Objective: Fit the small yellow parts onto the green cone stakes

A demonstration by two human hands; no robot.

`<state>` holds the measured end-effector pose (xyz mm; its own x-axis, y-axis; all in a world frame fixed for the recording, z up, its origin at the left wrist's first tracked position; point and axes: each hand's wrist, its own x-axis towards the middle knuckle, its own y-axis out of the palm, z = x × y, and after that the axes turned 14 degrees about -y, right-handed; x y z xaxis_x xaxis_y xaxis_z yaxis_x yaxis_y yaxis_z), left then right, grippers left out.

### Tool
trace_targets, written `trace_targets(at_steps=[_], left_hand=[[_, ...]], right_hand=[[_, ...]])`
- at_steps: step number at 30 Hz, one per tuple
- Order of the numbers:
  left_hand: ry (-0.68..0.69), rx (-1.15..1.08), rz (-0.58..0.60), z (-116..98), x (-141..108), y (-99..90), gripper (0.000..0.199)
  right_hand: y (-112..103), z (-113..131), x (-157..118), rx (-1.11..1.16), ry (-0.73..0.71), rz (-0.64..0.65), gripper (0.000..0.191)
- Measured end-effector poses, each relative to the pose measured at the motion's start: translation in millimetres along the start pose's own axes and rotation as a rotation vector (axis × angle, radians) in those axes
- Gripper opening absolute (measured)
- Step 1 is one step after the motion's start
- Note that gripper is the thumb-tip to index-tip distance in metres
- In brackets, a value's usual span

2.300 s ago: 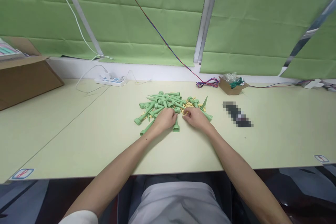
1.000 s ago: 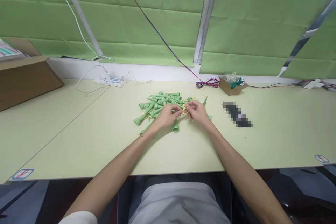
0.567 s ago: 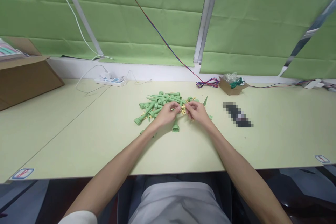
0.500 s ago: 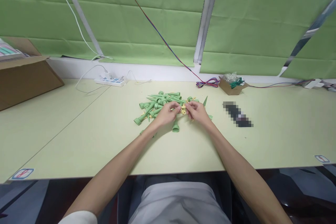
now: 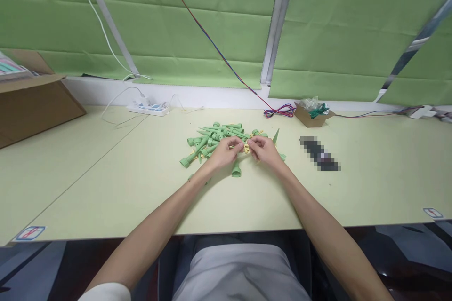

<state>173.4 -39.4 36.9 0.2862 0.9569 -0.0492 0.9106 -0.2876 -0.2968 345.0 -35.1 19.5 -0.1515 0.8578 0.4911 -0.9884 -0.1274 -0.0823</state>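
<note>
My left hand (image 5: 226,152) is closed in a pinch, thumb against fingertips, over the front of a heap of green plastic watering spikes (image 5: 203,143). Facing it, my right hand (image 5: 264,150) pinches in the same way, and the two sets of fingertips almost meet. A small yellow plastic piece (image 5: 246,148) shows between them; the fingers cover much of it, so its exact shape is unclear. More yellow bits lie among the green spikes. One spike (image 5: 236,170) points its wide, hollow end toward me, just below my hands.
On the right lies a blurred-out dark object (image 5: 319,154). Behind it stands a small open carton (image 5: 312,117) with plastic bags, beside a coiled red-blue cable (image 5: 280,111). A white power strip (image 5: 149,108) and a large cardboard box (image 5: 35,108) are at the left.
My right fingertips have shifted very slightly left, closer to my left fingertips. The heap and everything else on the table stay in place.
</note>
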Motion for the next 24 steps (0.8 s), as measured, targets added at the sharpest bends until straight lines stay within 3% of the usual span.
trace_targets(at_steps=[6, 16, 24], left_hand=[[0.012, 0.049, -0.09, 6.4, 6.3, -1.3, 0.03], [-0.007, 0.141, -0.118, 3.4, 4.0, -0.9, 0.029], [0.001, 0.565, -0.24, 7.3, -0.8, -3.7, 0.017]], right_hand=[[-2.9, -6.1, 2.2, 0.006, 0.014, -0.123, 0.05], [-2.4, -6.0, 2.7, 0.001, 0.017, -0.128, 0.047], [-2.8, -6.2, 2.2, -0.012, 0.001, -0.122, 0.048]])
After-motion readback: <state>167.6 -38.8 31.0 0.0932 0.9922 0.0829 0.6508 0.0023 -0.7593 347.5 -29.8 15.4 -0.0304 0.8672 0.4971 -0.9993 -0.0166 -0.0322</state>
